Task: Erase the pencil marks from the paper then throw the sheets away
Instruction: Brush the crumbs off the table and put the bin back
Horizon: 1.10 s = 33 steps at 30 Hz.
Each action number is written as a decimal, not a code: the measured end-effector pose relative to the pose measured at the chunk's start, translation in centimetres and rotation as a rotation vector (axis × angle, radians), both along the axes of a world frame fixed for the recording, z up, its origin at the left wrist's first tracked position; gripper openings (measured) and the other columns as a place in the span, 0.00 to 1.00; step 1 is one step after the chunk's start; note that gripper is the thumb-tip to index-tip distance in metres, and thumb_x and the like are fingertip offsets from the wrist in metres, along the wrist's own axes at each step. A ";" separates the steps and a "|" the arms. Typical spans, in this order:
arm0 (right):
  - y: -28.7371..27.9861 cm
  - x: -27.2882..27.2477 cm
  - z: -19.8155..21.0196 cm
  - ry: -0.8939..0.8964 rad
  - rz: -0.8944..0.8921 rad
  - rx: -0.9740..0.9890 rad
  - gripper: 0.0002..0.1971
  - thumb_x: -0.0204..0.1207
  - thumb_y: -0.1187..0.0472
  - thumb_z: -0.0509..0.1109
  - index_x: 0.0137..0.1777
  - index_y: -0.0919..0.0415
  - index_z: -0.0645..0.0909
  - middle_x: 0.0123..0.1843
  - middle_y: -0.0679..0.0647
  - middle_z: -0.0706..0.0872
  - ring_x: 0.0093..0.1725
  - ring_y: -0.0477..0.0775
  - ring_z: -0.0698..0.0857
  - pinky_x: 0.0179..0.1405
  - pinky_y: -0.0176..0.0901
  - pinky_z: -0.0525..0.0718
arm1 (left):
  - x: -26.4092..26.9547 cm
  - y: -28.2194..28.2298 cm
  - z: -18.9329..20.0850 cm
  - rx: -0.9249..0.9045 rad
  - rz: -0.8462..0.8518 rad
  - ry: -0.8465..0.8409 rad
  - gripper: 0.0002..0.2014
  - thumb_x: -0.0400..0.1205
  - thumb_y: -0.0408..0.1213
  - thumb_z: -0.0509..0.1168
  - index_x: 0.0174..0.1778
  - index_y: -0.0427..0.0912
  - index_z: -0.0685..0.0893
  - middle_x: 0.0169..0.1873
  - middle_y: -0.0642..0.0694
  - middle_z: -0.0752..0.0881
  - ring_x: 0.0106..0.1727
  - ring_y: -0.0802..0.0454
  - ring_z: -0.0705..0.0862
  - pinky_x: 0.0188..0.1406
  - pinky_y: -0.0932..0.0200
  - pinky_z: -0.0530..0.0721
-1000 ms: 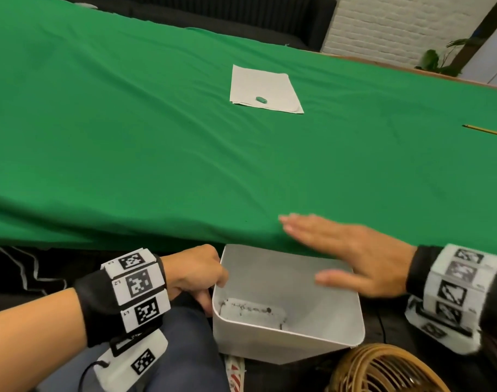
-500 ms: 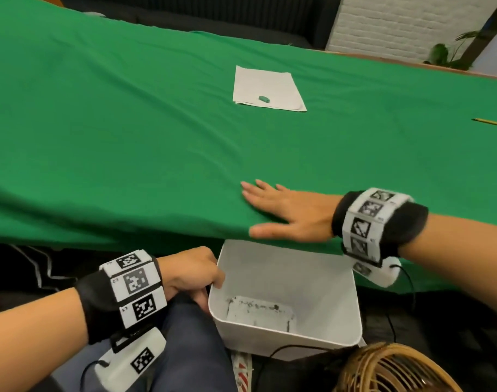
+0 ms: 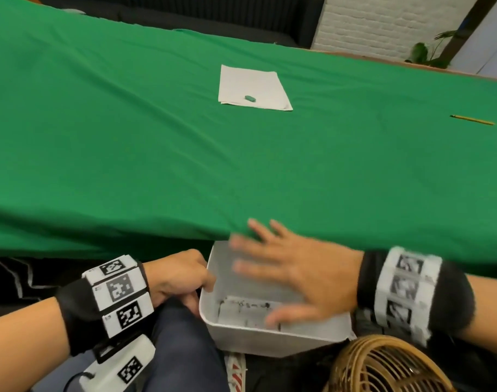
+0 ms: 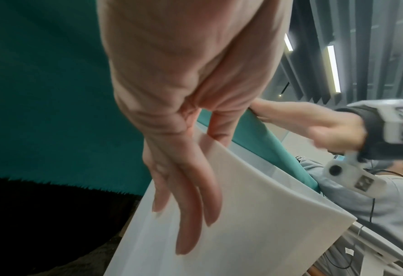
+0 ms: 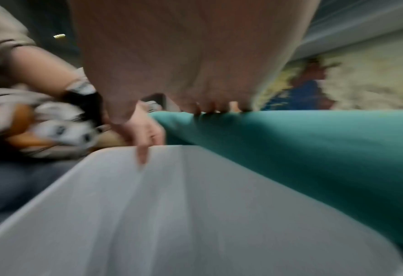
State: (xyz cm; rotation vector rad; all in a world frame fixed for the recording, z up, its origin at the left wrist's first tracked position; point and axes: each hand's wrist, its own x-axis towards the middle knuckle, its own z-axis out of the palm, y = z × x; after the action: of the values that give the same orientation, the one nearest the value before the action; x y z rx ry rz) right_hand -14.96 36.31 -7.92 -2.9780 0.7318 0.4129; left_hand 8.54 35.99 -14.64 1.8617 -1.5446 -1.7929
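A stack of white paper sheets (image 3: 253,87) lies far out on the green tablecloth (image 3: 157,142), with a small green eraser (image 3: 250,98) on its near edge. A yellow pencil (image 3: 472,119) lies far right. Below the table's near edge my left hand (image 3: 182,275) holds a white bin (image 3: 270,338) by its left rim, thumb inside and fingers (image 4: 186,214) down the outer wall (image 4: 255,214). My right hand (image 3: 292,270) is flat, blurred and empty above the bin (image 5: 195,214), its fingertips at the cloth's edge. A white piece with dark specks (image 3: 241,309) lies on the bin's floor.
A brown wicker basket (image 3: 383,366) stands beside the bin at the lower right. My lap in blue trousers (image 3: 182,349) is under the left wrist. A dark sofa (image 3: 213,18) and a white brick wall stand beyond the table.
Half a second ago my right hand lay flat on the cloth near the table edge; it has slid off toward me and is over the bin. The left hand and bin stayed put.
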 end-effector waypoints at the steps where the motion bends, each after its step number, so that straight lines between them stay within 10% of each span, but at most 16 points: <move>1: 1.2 0.0 -0.1 -0.029 0.122 0.027 0.39 0.82 0.34 0.55 0.86 0.55 0.56 0.88 0.54 0.53 0.87 0.58 0.48 0.85 0.64 0.45 | 0.0 -0.1 -0.1 -0.003 0.000 -0.002 0.11 0.75 0.22 0.61 0.47 0.23 0.86 0.38 0.29 0.90 0.44 0.26 0.89 0.48 0.34 0.89; 4: 0.4 -0.4 0.8 -0.221 0.089 -0.027 0.32 0.85 0.40 0.56 0.84 0.56 0.64 0.85 0.52 0.64 0.85 0.53 0.59 0.85 0.56 0.56 | -0.1 -0.2 0.0 0.004 0.003 -0.011 0.11 0.74 0.23 0.61 0.47 0.22 0.86 0.41 0.24 0.89 0.43 0.25 0.89 0.49 0.30 0.87; 8: -2.6 -2.4 0.8 -0.044 -0.368 -0.100 0.50 0.75 0.23 0.38 0.88 0.59 0.44 0.88 0.55 0.40 0.87 0.58 0.42 0.84 0.65 0.54 | -0.8 -0.4 0.4 0.010 0.001 0.006 0.12 0.77 0.20 0.60 0.50 0.21 0.86 0.43 0.30 0.91 0.45 0.27 0.90 0.48 0.35 0.89; 13: -0.4 -4.3 0.4 -0.196 -0.124 -0.006 0.38 0.82 0.32 0.49 0.87 0.51 0.53 0.88 0.46 0.50 0.87 0.46 0.46 0.86 0.55 0.47 | -1.6 -0.4 0.6 0.002 -0.011 -0.004 0.11 0.76 0.20 0.60 0.49 0.21 0.86 0.37 0.32 0.91 0.38 0.31 0.90 0.43 0.41 0.91; 16: -3.5 -9.1 1.8 -0.415 -0.637 -0.094 0.48 0.74 0.21 0.39 0.87 0.53 0.52 0.88 0.47 0.53 0.86 0.43 0.52 0.86 0.52 0.55 | -2.7 -0.4 0.7 0.028 -0.024 0.011 0.13 0.76 0.20 0.59 0.52 0.19 0.85 0.41 0.29 0.91 0.43 0.28 0.90 0.46 0.36 0.90; 19: -4.8 -12.9 2.2 -0.110 -1.021 -0.058 0.56 0.68 0.19 0.33 0.87 0.59 0.42 0.88 0.54 0.42 0.87 0.50 0.44 0.86 0.51 0.47 | -4.0 -0.2 0.9 0.044 -0.048 0.005 0.14 0.75 0.21 0.60 0.53 0.18 0.83 0.45 0.24 0.89 0.42 0.26 0.90 0.46 0.34 0.89; 24: 1.3 -10.6 0.2 0.005 -0.557 0.046 0.52 0.71 0.18 0.38 0.86 0.52 0.32 0.85 0.51 0.26 0.84 0.47 0.27 0.86 0.55 0.40 | -5.1 -0.1 0.7 0.063 -0.052 0.013 0.15 0.75 0.21 0.60 0.54 0.18 0.82 0.45 0.25 0.89 0.38 0.27 0.90 0.38 0.40 0.89; 27: 3.9 -7.9 0.3 -0.126 -0.210 0.046 0.40 0.81 0.28 0.46 0.87 0.50 0.50 0.89 0.48 0.46 0.87 0.46 0.45 0.86 0.53 0.48 | -4.9 -0.2 1.0 0.066 -0.036 0.029 0.13 0.76 0.20 0.59 0.53 0.19 0.83 0.40 0.29 0.91 0.38 0.28 0.90 0.39 0.40 0.91; 30: 1.2 -7.9 1.0 -0.389 -0.418 -0.082 0.41 0.81 0.28 0.43 0.85 0.54 0.63 0.84 0.49 0.66 0.83 0.45 0.64 0.82 0.50 0.66 | -4.4 -0.5 1.5 0.073 -0.018 0.042 0.13 0.77 0.20 0.58 0.53 0.19 0.83 0.42 0.30 0.91 0.41 0.27 0.90 0.43 0.38 0.90; 33: -2.5 -7.8 1.5 -0.214 -0.662 -0.064 0.53 0.71 0.21 0.33 0.87 0.57 0.53 0.88 0.54 0.56 0.86 0.51 0.56 0.85 0.48 0.55 | -4.0 -0.4 1.8 0.070 -0.005 0.035 0.13 0.77 0.20 0.58 0.54 0.18 0.83 0.44 0.30 0.91 0.44 0.25 0.89 0.47 0.34 0.89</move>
State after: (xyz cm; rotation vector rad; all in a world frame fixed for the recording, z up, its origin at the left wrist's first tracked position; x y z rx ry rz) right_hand -22.74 33.81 -6.42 -2.5487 1.6227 0.0279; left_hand 4.54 35.62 -12.88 1.8473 -1.4950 -1.8950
